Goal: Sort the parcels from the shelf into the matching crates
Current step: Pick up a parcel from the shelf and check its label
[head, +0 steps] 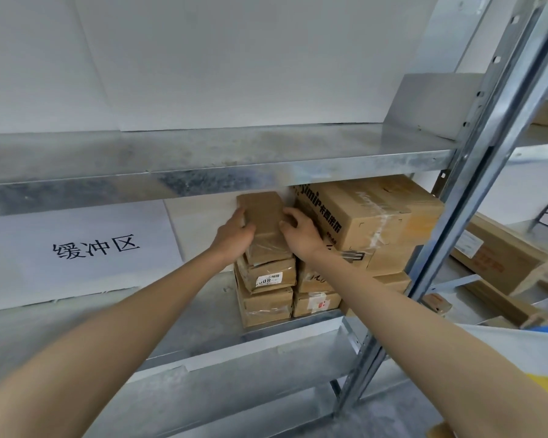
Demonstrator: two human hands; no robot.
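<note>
A small brown cardboard parcel (264,221) lies on top of a stack of similar taped parcels (266,295) on the middle metal shelf (203,314). My left hand (234,233) grips its left side and my right hand (298,230) grips its right side. The parcel below carries a white label (269,279) that reads 08. A larger printed carton (370,222) stands right beside the stack, on top of other flat parcels. No crates are in view.
The upper metal shelf (203,153) hangs just above the parcel. A white sign with black characters (76,251) leans at the left. A steel upright (475,172) stands at the right, with more cartons (500,257) on the neighbouring rack.
</note>
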